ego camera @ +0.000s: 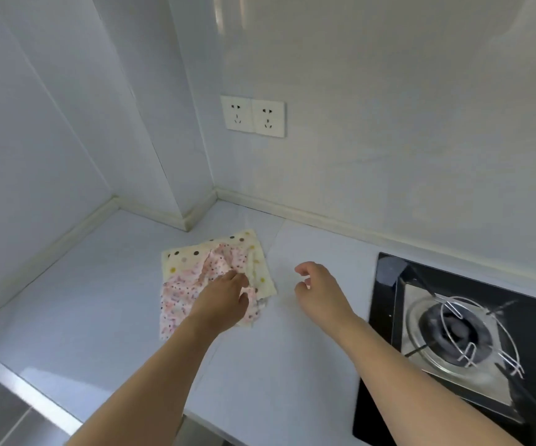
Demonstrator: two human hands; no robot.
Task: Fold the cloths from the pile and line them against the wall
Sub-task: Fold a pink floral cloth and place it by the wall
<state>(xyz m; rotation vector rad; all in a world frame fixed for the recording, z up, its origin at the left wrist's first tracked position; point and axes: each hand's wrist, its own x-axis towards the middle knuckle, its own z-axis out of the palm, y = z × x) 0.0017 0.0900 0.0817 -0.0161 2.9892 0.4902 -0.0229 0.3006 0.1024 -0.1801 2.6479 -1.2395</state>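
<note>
On the pale surface (106,304) lay a small pile of two cloths, near the inner corner where the walls met but apart from the wall strip. The lower one was a cream cloth (183,254) with coloured dots, lying mostly flat; on top of it sat a pink speckled cloth (180,294), rumpled and bunched along its middle, its near edge hanging past the cream one toward the person. The left hand (225,300) reached in from below and rested on the pink cloth, its fingers (239,280) curled down into the bunched fabric and gripping a fold of it near the right side of the pile. The right hand (319,292) hovered just to the right of the pile, above bare surface, touching nothing; its fingers (302,268) were loosely curled with the thumb set apart from them, and held nothing. Both forearms were bare. To the right of the right arm stood a black glass stove (385,294) with a round burner (453,329) and a wire pot stand over it. On the back wall (389,123) above the pile were two white power sockets (254,116) side by side. At the lower left corner the steel edge of a sink (12,391) showed.
</note>
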